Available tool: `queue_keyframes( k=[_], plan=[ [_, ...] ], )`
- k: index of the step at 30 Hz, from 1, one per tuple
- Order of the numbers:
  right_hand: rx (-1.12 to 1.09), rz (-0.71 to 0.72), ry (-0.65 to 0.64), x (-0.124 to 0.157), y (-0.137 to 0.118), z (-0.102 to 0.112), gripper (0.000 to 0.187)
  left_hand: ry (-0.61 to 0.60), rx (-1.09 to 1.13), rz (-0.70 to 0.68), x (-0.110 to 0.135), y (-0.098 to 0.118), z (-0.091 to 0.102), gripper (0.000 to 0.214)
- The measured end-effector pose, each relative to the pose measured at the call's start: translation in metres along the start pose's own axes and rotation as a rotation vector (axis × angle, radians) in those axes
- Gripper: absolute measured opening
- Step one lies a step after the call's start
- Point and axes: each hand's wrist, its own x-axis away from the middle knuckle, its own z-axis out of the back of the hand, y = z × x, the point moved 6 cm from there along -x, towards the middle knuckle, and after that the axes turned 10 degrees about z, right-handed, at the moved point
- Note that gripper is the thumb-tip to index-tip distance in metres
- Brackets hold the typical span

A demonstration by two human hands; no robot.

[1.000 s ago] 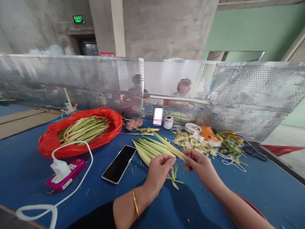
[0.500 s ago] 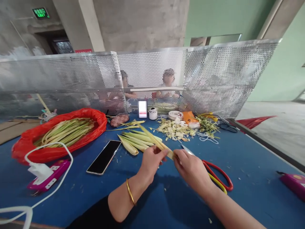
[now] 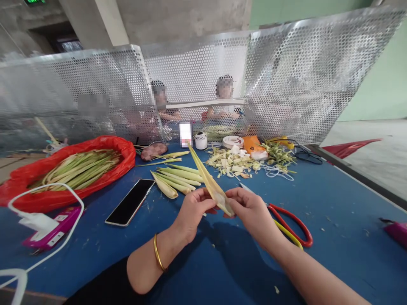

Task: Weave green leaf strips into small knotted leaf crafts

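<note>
Between my two hands is a long, pale yellow-green leaf (image 3: 208, 180), narrowing to a point away from me. My left hand (image 3: 193, 212) pinches its left edge near the broad end. On the opposite edge, the fingers and thumb of my right hand (image 3: 249, 209) are closed. The broad end lies spread between them, with a whitish inner face. Several similar folded leaves (image 3: 178, 177) rest on the blue table just beyond my left hand. Scissors (image 3: 294, 226) with red and yellow handles lie beside my right hand, which partly hides them.
A red plastic bag (image 3: 127, 150) of long stalks stands left, near a phone (image 3: 130, 202) and a purple power strip (image 3: 55, 231) with a white cable. Leaf scraps (image 3: 233, 161), a tape roll (image 3: 233, 142) and a white jar (image 3: 200, 141) sit before a perforated metal screen (image 3: 197, 63); people sit behind it.
The leaf has been turned to point more directly away from me, and its broad end is now spread. Both hands keep hold of it. The camera view has tilted down.
</note>
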Motion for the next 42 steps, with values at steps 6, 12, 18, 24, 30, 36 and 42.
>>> queue_keyframes(
  k=[6,12,18,24,30,36,42],
  plan=[
    [0.348,0.09,-0.129,0.002,-0.006,-0.003,0.014,0.088,-0.003,-0.027,-0.002,-0.002,0.005,0.023],
    [0.505,0.17,-0.089,0.007,-0.009,-0.006,0.008,0.011,-0.104,0.053,0.003,-0.011,-0.008,0.039],
    [0.573,0.251,-0.068,0.011,-0.016,-0.01,0.015,-0.03,0.002,0.12,0.001,-0.019,-0.009,0.03],
    [0.228,0.026,-0.047,0.006,-0.002,-0.004,0.013,0.059,-0.037,-0.002,0.001,-0.007,-0.005,0.017],
    [0.121,-0.04,-0.149,0.008,-0.004,-0.012,0.011,0.261,-0.062,-0.107,-0.007,0.001,0.018,0.02],
    [-0.021,-0.115,-0.214,0.012,-0.01,-0.017,0.011,0.358,0.171,-0.13,-0.014,0.01,0.042,0.017],
    [-0.012,-0.127,-0.264,0.013,-0.01,-0.017,0.006,0.396,0.301,-0.154,-0.021,0.021,0.066,0.021]
  ],
)
